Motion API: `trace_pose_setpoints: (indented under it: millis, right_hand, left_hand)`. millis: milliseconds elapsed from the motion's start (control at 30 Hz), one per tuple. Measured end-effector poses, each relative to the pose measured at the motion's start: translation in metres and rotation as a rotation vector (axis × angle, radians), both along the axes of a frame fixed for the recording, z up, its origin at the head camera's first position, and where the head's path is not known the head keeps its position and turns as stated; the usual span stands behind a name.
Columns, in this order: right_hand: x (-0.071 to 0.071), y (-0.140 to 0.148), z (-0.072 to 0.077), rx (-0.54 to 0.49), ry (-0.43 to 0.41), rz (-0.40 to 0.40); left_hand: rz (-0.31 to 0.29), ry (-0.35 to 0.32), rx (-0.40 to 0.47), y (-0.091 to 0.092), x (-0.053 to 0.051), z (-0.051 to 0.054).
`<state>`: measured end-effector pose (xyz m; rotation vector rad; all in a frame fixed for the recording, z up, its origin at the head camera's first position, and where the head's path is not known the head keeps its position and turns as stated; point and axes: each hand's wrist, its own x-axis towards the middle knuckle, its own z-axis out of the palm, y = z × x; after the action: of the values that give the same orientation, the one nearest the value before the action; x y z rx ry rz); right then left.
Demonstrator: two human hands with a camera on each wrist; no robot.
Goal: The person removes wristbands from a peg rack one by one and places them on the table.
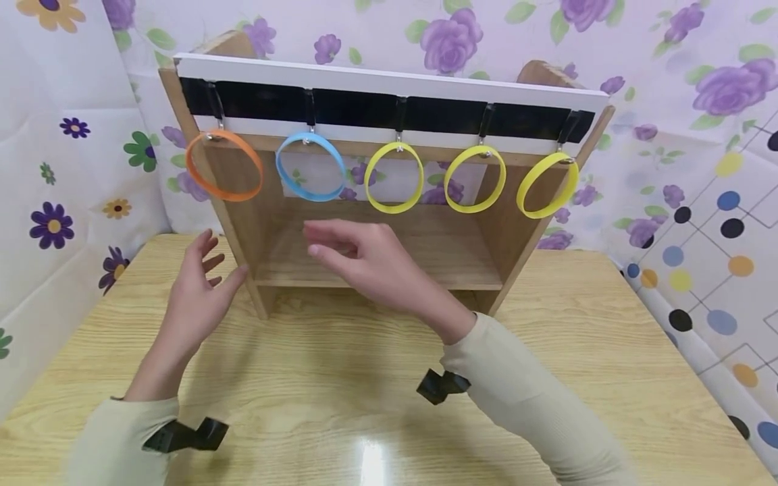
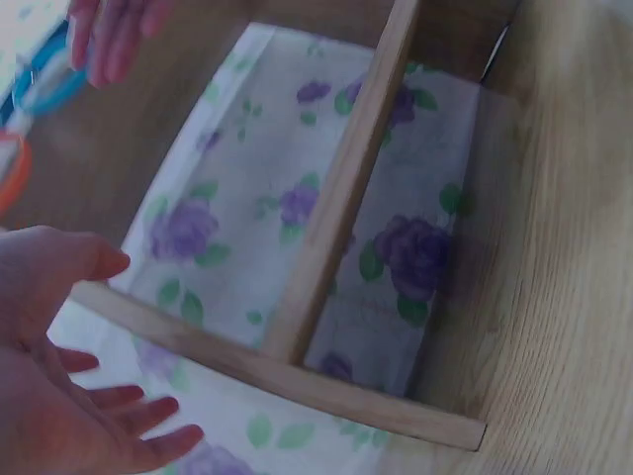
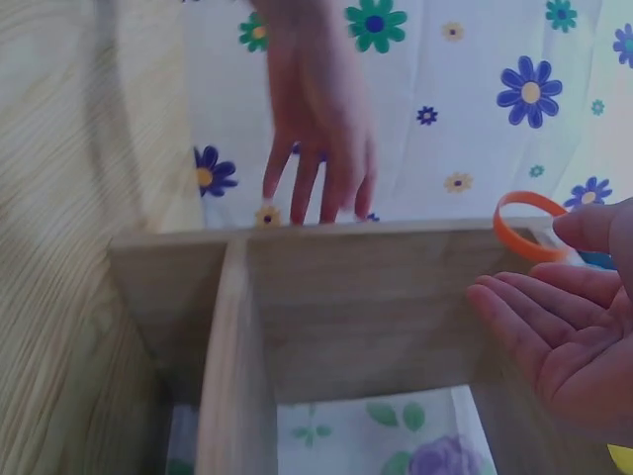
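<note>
An orange ring (image 1: pixel 193 165), a blue ring (image 1: pixel 333 189) and several yellow rings (image 1: pixel 419 177) hang from clips along the white and black bar of a wooden rack (image 1: pixel 389 273). My left hand (image 1: pixel 197 297) is raised beside the rack's left side, fingers spread and slightly bent, holding nothing. Below the blue ring, in front of the rack's opening, my right hand (image 1: pixel 377 263) is held with fingers extended and thumb apart, also empty. The right wrist view shows the right palm (image 3: pixel 574 336) near the orange ring (image 3: pixel 509 237), with a gap between them.
The rack stands on a light wooden table (image 1: pixel 292 405), against a backdrop with purple flowers (image 1: pixel 452 40). A sheet with coloured dots (image 1: pixel 723 270) covers the right side, and a flowered sheet (image 1: pixel 55 169) the left.
</note>
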<state>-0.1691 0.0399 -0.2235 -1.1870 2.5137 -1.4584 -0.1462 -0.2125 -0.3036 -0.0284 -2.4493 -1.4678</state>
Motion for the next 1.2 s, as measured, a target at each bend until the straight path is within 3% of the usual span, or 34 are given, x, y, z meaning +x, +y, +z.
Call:
trace_pose_setpoints:
  millis: [100,267,433,600,800,967,1200]
  right_hand:
    - [-0.003,-0.014,0.006,-0.010,-0.021,-0.018]
    - [-0.010,-0.032,0.012,-0.030,-0.056,-0.052]
    - [-0.018,-0.042,0.014,-0.066,-0.113,-0.073]
    - [-0.023,-0.050,0.014,-0.157,-0.226,-0.042]
    - [-0.025,-0.059,0.016,-0.293,-0.330,-0.010]
    - [-0.024,-0.066,0.019,-0.369,-0.337,-0.029]
    - [-0.022,-0.074,0.019,-0.399,-0.352,-0.079]
  left_hand:
    - [0.046,0.022,0.071,0.000,-0.013,-0.004]
    - [0.053,0.067,0.193,0.000,-0.026,-0.010]
    - [0.061,0.126,0.291,0.002,-0.031,-0.014]
    - [0.054,0.172,0.363,0.003,-0.032,-0.019]
    - [0.078,0.183,0.390,0.003,-0.031,-0.021]
    - [0.092,0.179,0.342,0.003,-0.032,-0.021]
    - [0.093,0.161,0.321,0.003,-0.033,-0.021]
